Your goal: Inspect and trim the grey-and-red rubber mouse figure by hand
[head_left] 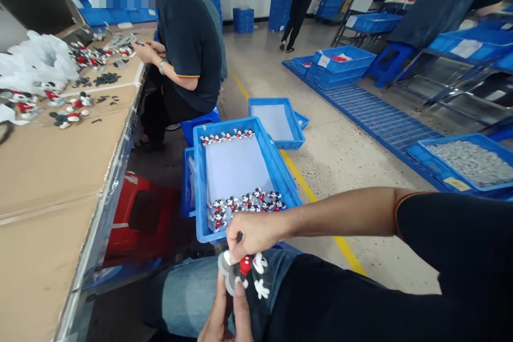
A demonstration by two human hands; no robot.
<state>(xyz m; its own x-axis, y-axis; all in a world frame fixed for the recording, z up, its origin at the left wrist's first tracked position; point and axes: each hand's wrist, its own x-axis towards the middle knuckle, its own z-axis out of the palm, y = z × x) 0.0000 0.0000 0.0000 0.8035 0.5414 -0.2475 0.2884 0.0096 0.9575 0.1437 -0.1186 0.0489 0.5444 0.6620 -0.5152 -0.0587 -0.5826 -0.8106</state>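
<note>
A mouse figurine [245, 264] with red shorts, white gloves and a grey base is held low over my lap. My left hand [228, 312] grips its grey base from below, between thumb and fingers. From the right, my right hand [258, 232] reaches across with fingers closed at the figurine's white shoe, by the upper edge of the base. The curled fingers hide whether a small part is between them. Just beyond my hands, a blue tray [201, 181] holds several similar figurines [246, 203] at its near end and a row along its far end.
A cardboard-topped workbench [48, 171] runs along the left, bearing figurines, dark small parts and white plastic bags [38, 61]. Beside it sits a co-worker [192, 37]. A red stool [138, 214] stands under the bench. Blue crates [340, 67] and a slatted blue pallet [360, 109] lie rightward.
</note>
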